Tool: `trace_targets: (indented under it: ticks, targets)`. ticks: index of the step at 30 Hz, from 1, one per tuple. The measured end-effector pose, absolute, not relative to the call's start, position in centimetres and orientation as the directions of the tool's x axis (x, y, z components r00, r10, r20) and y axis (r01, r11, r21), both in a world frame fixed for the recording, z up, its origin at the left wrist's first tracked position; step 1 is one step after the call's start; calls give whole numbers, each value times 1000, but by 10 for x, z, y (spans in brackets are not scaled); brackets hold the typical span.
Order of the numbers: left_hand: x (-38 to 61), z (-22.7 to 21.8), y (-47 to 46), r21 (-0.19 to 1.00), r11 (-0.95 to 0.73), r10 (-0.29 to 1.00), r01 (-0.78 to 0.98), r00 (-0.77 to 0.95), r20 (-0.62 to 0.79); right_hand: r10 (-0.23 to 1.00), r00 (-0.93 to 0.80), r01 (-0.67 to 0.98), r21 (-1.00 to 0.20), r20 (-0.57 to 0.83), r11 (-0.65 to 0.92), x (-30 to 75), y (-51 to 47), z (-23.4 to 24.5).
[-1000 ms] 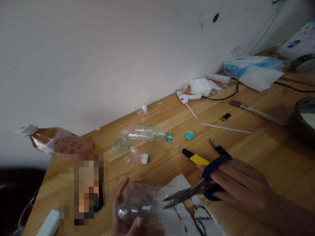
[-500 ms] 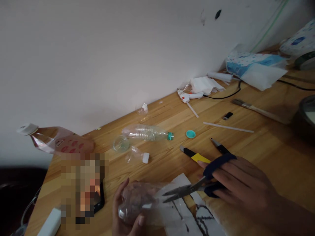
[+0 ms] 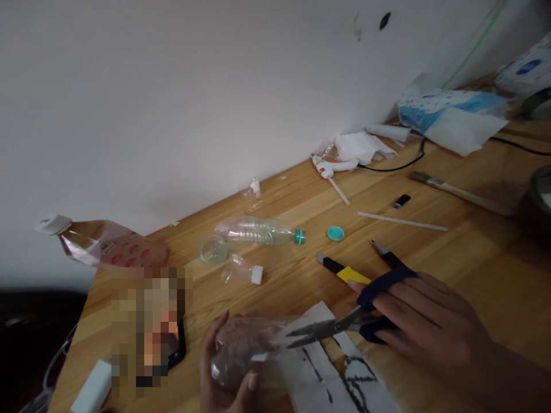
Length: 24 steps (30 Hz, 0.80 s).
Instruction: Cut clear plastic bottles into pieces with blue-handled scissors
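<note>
Bare tabletop (image 3: 290,281) left of yellow cutter (image 3: 344,271); cutter, dark tool (image 3: 387,255) block way beyond right hand (image 3: 434,330).

Left hand (image 3: 210,376) was cupped low in view, its fingers (image 3: 209,346) pointed up, its thumb (image 3: 247,391) set apart from them, right hand (image 3: 439,327) showed its back, its fingers bent in a grip and pointed leftward, right forearm (image 3: 512,373) slanted from lower right

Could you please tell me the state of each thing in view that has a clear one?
Scissors: blades parted, handles in the right hand.
Clear bottle piece: held by the left hand.
Green-necked bottle: uncapped, on its side.
Green cap: off, on the table.
Small bottle top: cut off, white cap on.
Large pinkish bottle: capped.
Glue gun: lying down.
Paper: marked with dark strokes.
</note>
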<state>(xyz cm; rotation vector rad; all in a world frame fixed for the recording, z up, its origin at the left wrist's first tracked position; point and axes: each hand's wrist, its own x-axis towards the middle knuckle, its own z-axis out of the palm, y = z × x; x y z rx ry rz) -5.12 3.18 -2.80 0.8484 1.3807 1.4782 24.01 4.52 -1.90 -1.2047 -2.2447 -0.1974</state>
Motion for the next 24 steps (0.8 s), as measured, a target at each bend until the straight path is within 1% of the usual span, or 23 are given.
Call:
trace_targets:
  ticks: [3, 7, 10, 13, 19, 24]
  targets:
    - [-52, -27, 31, 980, 73, 921, -185, -364, -138, 735, -427, 812, -135, 527, 568, 238, 44, -18]
    - [-48, -22, 30, 989, 63, 920, -132, -378, -108, 716, -430, 814, -107, 550, 571, 237, 45, -18]
    - [-47, -20, 30, 992, 70, 919, -102, -380, -104, 709, -434, 808, -108, 556, 579, 237, 46, -19]
    - [-48, -21, 30, 994, 60, 910, -95, -403, -93, 709, -422, 811, -114, 565, 574, 236, 46, -20]
    - [-44, -21, 29, 994, 37, 915, -103, -395, -75, 750, -407, 826, -142, 521, 546, 233, 44, -18]
    - [-43, -22, 28, 996, 25, 910, -81, -411, -56, 735, -424, 822, -116, 528, 558, 235, 44, -20]
